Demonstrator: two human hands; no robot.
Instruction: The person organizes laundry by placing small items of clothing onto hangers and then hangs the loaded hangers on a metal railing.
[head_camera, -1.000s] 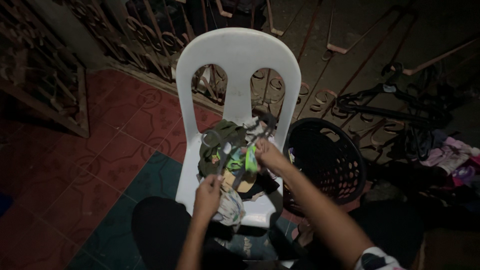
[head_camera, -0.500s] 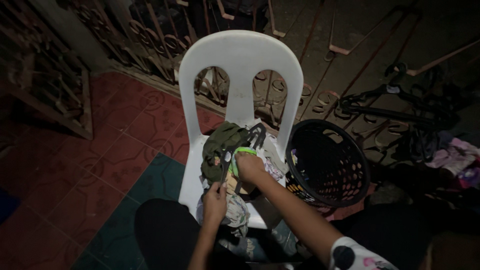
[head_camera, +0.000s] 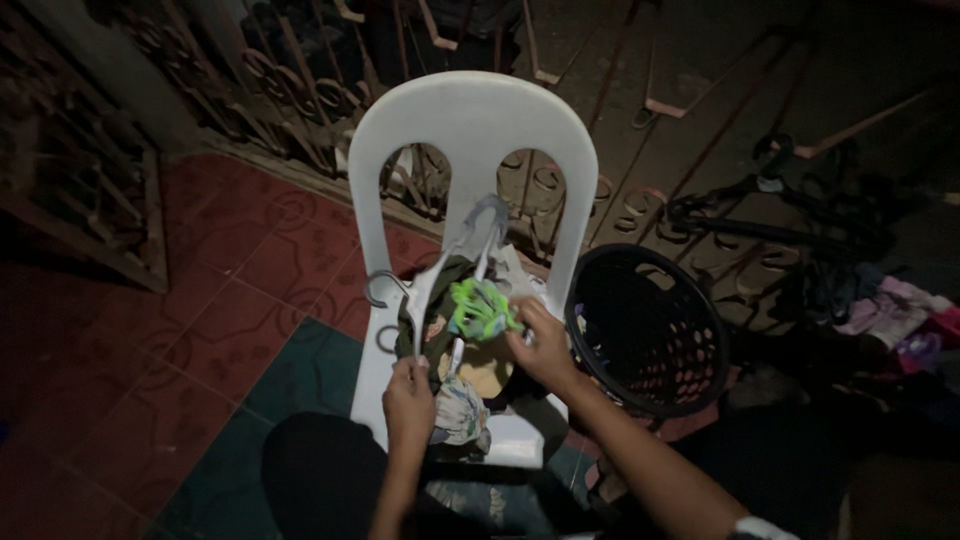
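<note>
My left hand (head_camera: 409, 398) grips the lower end of a pale clothes hanger (head_camera: 452, 260) that stands tilted above the seat of a white plastic chair (head_camera: 470, 125). A small bright green garment (head_camera: 479, 309) hangs on the hanger. My right hand (head_camera: 541, 341) pinches that garment from the right. Under both hands a pile of clothes (head_camera: 458, 400) lies on the chair seat, with an olive green piece (head_camera: 440, 290) on top and a patterned piece at the front.
A black round laundry basket (head_camera: 650, 330) stands on the floor right of the chair. Dark hangers (head_camera: 775, 215) and a heap of pink clothes (head_camera: 900, 320) lie at the far right. An ornate metal grille (head_camera: 300, 80) runs behind the chair. Red and green floor tiles (head_camera: 230, 330) spread to the left.
The hanger has been lifted upright above the pile, and the green garment now hangs on it. My right hand shifted right, my left hand stayed low at the hanger's end.
</note>
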